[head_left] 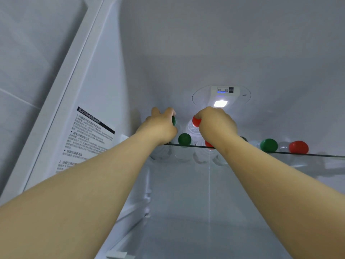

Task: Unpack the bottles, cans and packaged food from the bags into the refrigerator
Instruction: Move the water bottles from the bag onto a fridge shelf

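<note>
Both arms reach up into the refrigerator. The left hand (160, 126) curls its fingers round the top of a green-capped bottle (173, 120). The right hand (216, 122) grips a red-capped bottle (196, 122) just beside it. Both bottles stand on the glass shelf (317, 155) near the back wall, beneath the lit lamp (220, 103). More capped bottles (268, 145) line the shelf's front edge.

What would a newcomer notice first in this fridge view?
Two bare arms reach in to the glass shelf, where the left hand grips a green-capped bottle and the right hand grips a red-capped bottle beside it. Another green cap and red cap stand out further right on the shelf, and a bright lamp glows just above the hands.
</note>
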Action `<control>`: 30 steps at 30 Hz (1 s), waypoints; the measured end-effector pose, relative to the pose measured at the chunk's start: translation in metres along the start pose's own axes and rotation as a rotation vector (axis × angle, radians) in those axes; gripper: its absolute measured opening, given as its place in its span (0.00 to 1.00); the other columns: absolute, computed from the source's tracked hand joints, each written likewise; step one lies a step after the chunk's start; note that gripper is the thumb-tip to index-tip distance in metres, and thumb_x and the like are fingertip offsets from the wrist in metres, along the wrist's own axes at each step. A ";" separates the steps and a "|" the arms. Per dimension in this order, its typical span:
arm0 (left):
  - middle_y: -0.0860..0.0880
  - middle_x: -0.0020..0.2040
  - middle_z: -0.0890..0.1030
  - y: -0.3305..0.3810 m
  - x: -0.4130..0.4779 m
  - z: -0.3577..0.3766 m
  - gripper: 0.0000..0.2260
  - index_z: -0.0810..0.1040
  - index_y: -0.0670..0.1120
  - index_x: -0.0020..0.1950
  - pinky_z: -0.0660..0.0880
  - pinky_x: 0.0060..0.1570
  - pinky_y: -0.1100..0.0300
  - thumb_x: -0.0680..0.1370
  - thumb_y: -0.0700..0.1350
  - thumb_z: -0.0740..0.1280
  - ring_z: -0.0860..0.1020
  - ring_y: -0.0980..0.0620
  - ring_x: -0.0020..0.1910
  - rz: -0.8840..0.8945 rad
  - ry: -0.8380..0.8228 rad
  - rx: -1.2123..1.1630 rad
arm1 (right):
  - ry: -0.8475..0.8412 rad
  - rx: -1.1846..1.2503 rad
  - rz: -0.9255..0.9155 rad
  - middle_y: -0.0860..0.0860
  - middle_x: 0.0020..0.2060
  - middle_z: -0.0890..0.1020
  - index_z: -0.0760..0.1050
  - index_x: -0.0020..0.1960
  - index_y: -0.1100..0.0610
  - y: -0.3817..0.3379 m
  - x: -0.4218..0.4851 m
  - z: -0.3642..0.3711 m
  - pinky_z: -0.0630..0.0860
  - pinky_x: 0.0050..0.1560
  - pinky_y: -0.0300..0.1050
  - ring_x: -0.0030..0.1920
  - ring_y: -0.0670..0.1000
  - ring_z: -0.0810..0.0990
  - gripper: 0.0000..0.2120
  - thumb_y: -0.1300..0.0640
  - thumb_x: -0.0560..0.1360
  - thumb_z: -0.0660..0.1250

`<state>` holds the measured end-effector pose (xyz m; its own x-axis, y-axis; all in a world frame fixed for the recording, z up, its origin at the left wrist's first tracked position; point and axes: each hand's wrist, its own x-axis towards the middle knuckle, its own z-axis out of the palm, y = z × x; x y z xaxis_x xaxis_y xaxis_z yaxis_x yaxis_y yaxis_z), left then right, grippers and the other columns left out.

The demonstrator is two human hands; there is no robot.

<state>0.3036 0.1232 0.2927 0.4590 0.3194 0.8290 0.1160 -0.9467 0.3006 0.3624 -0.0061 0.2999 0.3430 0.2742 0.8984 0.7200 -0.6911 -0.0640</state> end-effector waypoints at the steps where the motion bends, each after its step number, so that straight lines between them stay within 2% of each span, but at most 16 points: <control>1: 0.45 0.62 0.62 0.000 0.000 0.000 0.20 0.63 0.52 0.69 0.74 0.51 0.52 0.78 0.42 0.58 0.72 0.43 0.52 0.000 -0.001 0.000 | 0.013 -0.024 -0.010 0.57 0.51 0.77 0.76 0.61 0.57 0.000 -0.002 -0.001 0.67 0.44 0.43 0.43 0.57 0.73 0.22 0.71 0.72 0.55; 5: 0.45 0.63 0.62 -0.001 0.000 0.000 0.20 0.62 0.53 0.69 0.74 0.51 0.52 0.78 0.43 0.59 0.72 0.43 0.53 -0.001 -0.003 0.008 | 0.007 -0.086 -0.033 0.51 0.35 0.69 0.75 0.60 0.55 0.000 -0.006 -0.001 0.63 0.44 0.44 0.39 0.55 0.67 0.21 0.69 0.72 0.54; 10: 0.46 0.63 0.63 0.000 -0.003 0.000 0.20 0.64 0.53 0.69 0.73 0.52 0.53 0.77 0.45 0.59 0.70 0.44 0.56 0.000 0.017 0.008 | 0.029 0.078 -0.071 0.52 0.48 0.73 0.73 0.52 0.55 0.004 -0.009 0.006 0.64 0.43 0.45 0.48 0.56 0.69 0.10 0.61 0.75 0.56; 12: 0.46 0.62 0.65 0.001 -0.009 0.000 0.18 0.67 0.52 0.67 0.73 0.54 0.52 0.77 0.46 0.59 0.68 0.44 0.58 0.004 0.085 0.041 | 0.069 0.151 -0.060 0.53 0.53 0.73 0.73 0.58 0.55 0.007 -0.012 0.006 0.67 0.45 0.46 0.53 0.57 0.71 0.13 0.60 0.75 0.57; 14: 0.45 0.61 0.66 0.001 -0.015 0.000 0.16 0.69 0.50 0.65 0.73 0.55 0.51 0.77 0.46 0.59 0.68 0.43 0.59 -0.001 0.161 0.050 | 0.089 0.233 -0.025 0.53 0.56 0.73 0.72 0.60 0.55 0.010 -0.018 0.005 0.69 0.44 0.46 0.53 0.57 0.72 0.15 0.59 0.75 0.57; 17: 0.44 0.60 0.69 0.003 -0.023 0.000 0.14 0.72 0.48 0.62 0.71 0.56 0.54 0.76 0.46 0.61 0.69 0.43 0.59 0.000 0.240 0.008 | 0.129 0.309 -0.007 0.53 0.55 0.73 0.73 0.60 0.55 0.014 -0.029 0.001 0.69 0.40 0.46 0.50 0.57 0.74 0.14 0.59 0.76 0.58; 20: 0.45 0.57 0.74 0.011 -0.039 -0.005 0.12 0.75 0.47 0.58 0.66 0.50 0.60 0.76 0.44 0.62 0.72 0.45 0.56 0.033 0.348 -0.127 | 0.209 0.551 0.034 0.49 0.51 0.74 0.75 0.58 0.53 0.012 -0.046 -0.008 0.73 0.47 0.48 0.54 0.56 0.74 0.13 0.57 0.75 0.60; 23: 0.50 0.52 0.73 0.019 -0.074 -0.007 0.10 0.76 0.48 0.56 0.65 0.47 0.62 0.76 0.44 0.63 0.71 0.51 0.51 0.120 0.419 -0.177 | 0.316 0.786 0.076 0.45 0.50 0.75 0.76 0.55 0.50 0.013 -0.073 -0.020 0.67 0.50 0.44 0.57 0.51 0.71 0.11 0.56 0.74 0.62; 26: 0.53 0.51 0.72 0.019 -0.115 0.000 0.09 0.76 0.49 0.56 0.68 0.50 0.60 0.76 0.45 0.64 0.72 0.51 0.54 0.211 0.396 -0.143 | 0.327 0.779 0.020 0.43 0.46 0.76 0.75 0.52 0.49 0.016 -0.111 -0.016 0.67 0.49 0.43 0.53 0.49 0.72 0.07 0.55 0.74 0.64; 30: 0.50 0.53 0.75 0.005 -0.161 0.023 0.12 0.77 0.48 0.56 0.69 0.52 0.58 0.75 0.50 0.63 0.73 0.48 0.54 0.214 0.273 -0.027 | 0.261 0.672 0.034 0.45 0.52 0.79 0.77 0.53 0.50 0.027 -0.160 0.007 0.70 0.57 0.46 0.58 0.51 0.74 0.14 0.50 0.70 0.62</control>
<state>0.2504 0.0658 0.1504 0.2178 0.1163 0.9690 0.0173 -0.9932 0.1153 0.3313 -0.0641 0.1518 0.2771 0.0333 0.9603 0.9557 -0.1130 -0.2719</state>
